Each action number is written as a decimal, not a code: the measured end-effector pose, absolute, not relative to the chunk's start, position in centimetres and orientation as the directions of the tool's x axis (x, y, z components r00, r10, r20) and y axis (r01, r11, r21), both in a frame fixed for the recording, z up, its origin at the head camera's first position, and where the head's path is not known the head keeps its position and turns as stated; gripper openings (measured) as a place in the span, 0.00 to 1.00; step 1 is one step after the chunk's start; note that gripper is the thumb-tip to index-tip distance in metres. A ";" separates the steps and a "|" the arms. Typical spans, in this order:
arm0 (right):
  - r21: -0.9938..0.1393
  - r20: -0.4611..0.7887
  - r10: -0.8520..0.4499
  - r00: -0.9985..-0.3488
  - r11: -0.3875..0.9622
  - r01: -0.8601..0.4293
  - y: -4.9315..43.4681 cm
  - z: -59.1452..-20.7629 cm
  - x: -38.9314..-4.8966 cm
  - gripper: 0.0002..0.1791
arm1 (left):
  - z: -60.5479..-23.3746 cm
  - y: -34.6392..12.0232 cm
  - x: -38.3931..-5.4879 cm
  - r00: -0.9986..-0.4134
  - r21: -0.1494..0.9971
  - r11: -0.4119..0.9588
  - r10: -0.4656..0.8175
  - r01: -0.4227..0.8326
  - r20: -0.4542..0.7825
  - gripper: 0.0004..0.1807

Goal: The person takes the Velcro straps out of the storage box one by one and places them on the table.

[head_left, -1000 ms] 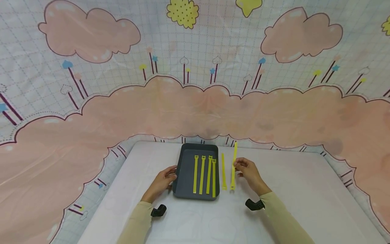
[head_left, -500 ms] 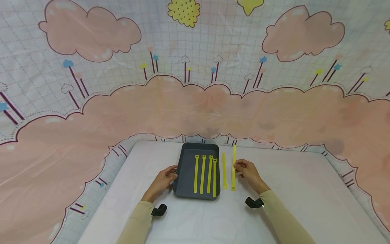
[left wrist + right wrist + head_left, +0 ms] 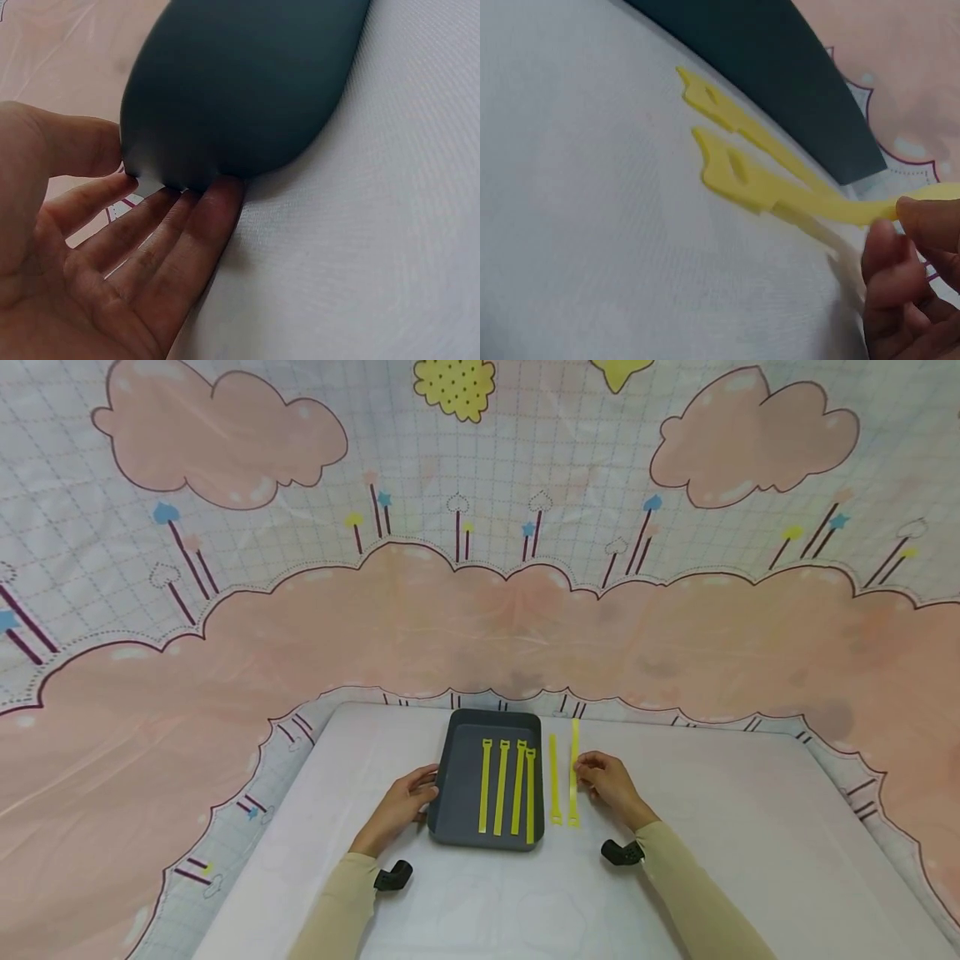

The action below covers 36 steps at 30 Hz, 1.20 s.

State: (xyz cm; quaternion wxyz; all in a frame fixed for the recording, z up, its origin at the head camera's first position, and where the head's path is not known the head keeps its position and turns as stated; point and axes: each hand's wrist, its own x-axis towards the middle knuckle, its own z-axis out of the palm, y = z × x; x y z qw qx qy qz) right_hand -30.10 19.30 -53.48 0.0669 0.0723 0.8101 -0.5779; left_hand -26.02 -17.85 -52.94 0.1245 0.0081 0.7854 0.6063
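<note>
The right hand [image 3: 613, 787] has thumb and fingers pinching a long, flat, flexible yellow strap with a slotted head [image 3: 573, 795] at about mid-length. The slotted head points toward the person; the plain end runs beyond the fingers toward the far edge of the smooth white tabletop [image 3: 697, 810]. In the right wrist view the strap bends near the fingers, with a shadow beneath it; whether its head touches the surface cannot be told.

A second, matching yellow strap [image 3: 555, 781] lies just left of the held one, roughly parallel, its slotted head also toward the person. It sits between the held strap and a dark grey, rectangular tray with rounded corners [image 3: 457, 785], near the right wall of the latter.

The left hand [image 3: 397, 806] holds the tray's left side, thumb at the rim, fingers against the outer wall.

Inside the tray, four matching yellow straps [image 3: 484, 787] lie lengthwise in its right portion, heads away from the person; the rightmost is close to the right wall. Tray floor shows to their left. The tray's far rim is near the tabletop's far edge, and the white surface extends well to the right of the right hand
</note>
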 end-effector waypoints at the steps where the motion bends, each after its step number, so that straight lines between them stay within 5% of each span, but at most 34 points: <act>1: -0.925 -0.196 0.046 -0.979 0.324 0.200 19.3 -53.5 -30.2 0.10 | -52.9 -17.8 -26.0 -0.969 0.954 0.266 0.162 -0.142 -0.189 0.27; 19: -0.871 -0.163 0.114 -0.980 0.449 0.197 19.0 -53.9 -31.0 0.10 | -52.9 -17.7 -26.1 -0.968 0.954 0.263 0.165 -0.143 -0.190 0.27; 36: -0.899 -0.154 0.123 -0.980 0.395 0.191 19.0 -53.9 -30.6 0.14 | -53.4 -18.0 -26.2 -0.969 0.959 0.249 0.172 -0.131 -0.178 0.27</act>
